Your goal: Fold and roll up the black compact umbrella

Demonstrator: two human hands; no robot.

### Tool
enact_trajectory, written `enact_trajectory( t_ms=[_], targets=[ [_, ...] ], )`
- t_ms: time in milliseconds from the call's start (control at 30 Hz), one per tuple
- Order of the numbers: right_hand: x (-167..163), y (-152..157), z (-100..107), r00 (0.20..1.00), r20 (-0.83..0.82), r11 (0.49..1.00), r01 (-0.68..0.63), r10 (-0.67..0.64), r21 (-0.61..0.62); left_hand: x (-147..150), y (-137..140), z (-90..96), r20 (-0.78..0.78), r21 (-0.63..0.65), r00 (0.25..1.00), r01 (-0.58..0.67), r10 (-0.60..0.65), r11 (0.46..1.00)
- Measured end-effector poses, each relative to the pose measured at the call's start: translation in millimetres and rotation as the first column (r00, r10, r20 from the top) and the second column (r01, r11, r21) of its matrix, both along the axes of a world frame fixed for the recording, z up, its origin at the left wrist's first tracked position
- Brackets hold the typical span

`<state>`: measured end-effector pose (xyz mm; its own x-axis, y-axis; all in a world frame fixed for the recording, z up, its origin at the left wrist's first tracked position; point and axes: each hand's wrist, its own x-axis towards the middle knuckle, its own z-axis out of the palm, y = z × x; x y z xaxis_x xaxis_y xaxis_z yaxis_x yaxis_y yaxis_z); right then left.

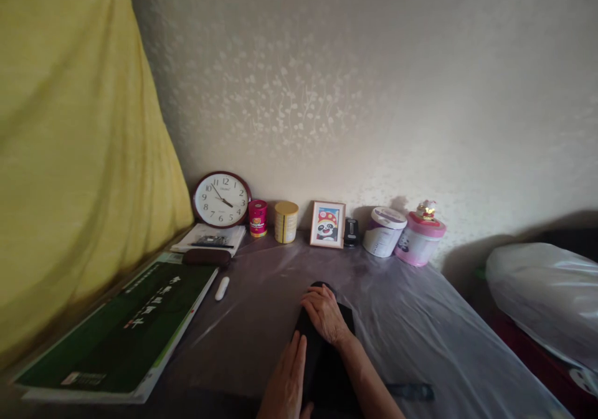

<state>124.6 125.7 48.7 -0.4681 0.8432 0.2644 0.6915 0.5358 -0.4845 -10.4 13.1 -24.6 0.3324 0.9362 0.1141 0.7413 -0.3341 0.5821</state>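
A long black item (pixel 322 369), looking soft like folded cloth or a case, lies on the covered table in front of me; its exact kind is unclear. My right hand (pixel 326 312) rests across its far part, palm down, fingers reaching over toward the left edge. Along its near left side lies my left hand (pixel 290 369), fingers straight and close together, the thumb partly cut off at the bottom of the view. Both hands touch the black item without visibly clasping it. Beside my right forearm is a dark strip (pixel 412 391).
To the left lie a green book (pixel 126 325), a brown case (pixel 207 257) and a small white object (pixel 222 288). Along the wall stand a clock (pixel 222 199), pink tin (pixel 257 218), yellow can (pixel 286 222), panda picture (pixel 327 225) and two tubs (pixel 384 232). A plastic bag (pixel 542 288) sits right.
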Motion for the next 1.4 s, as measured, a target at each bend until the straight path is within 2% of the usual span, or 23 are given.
enact_trajectory(
  t_ms=[133, 267, 400, 500, 567, 700, 767, 867, 1000, 1133, 1233, 1400],
  targets=[
    [4, 23, -8, 0.997, 0.028, 0.997, 0.069, -0.069, 0.022, -1, 2, 25.6, -0.035, -0.152, 0.999, 0.000, -0.005, 0.988],
    [10, 36, -13, 0.976, 0.069, 0.978, 0.200, -0.204, 0.062, 1, 0, 37.4, -0.026, -0.159, 1.000, -0.018, 0.014, 0.987],
    [34, 27, -19, 0.890, 0.013, 0.883, 0.451, -0.456, 0.128, 0, -3, 35.7, 0.035, -0.125, 0.999, 0.004, 0.000, 0.992],
    [65, 7, -29, 0.850, -0.063, 0.835, 0.526, -0.524, 0.161, -1, -6, 33.8, 0.064, -0.094, 0.998, 0.012, -0.006, 0.995],
    [85, -9, -38, 0.813, -0.119, 0.803, 0.582, -0.570, 0.126, -1, -8, 32.5, 0.069, -0.070, 0.998, 0.014, -0.010, 0.997],
    [99, -36, -48, 0.781, -0.185, 0.802, 0.592, -0.596, -0.081, -1, -10, 29.1, 0.087, -0.024, 0.996, 0.004, -0.002, 1.000],
    [93, -45, -47, 0.758, -0.228, 0.792, 0.582, -0.611, -0.186, -1, -10, 28.3, 0.091, -0.011, 0.996, -0.007, 0.008, 1.000],
    [80, -55, -41, 0.729, -0.292, 0.785, 0.555, -0.619, -0.276, -2, -9, 28.3, 0.069, -0.029, 0.998, 0.002, 0.000, 1.000],
    [67, -61, -34, 0.726, -0.320, 0.793, 0.547, -0.609, -0.268, -4, -8, 26.5, 0.076, -0.027, 0.997, 0.007, -0.005, 1.000],
    [61, -59, -36, 0.728, -0.316, 0.793, 0.548, -0.609, -0.265, -2, -8, 26.3, 0.078, -0.055, 0.996, -0.030, 0.034, 0.998],
    [53, -55, -34, 0.742, -0.313, 0.805, 0.529, -0.593, -0.270, 2, -10, 32.8, 0.071, -0.086, 0.994, -0.077, 0.083, 0.993],
    [31, -47, -17, 0.755, -0.400, 0.853, 0.432, -0.519, -0.292, 3, -14, 48.2, 0.043, -0.140, 0.995, -0.086, 0.092, 0.986]
  ],
)
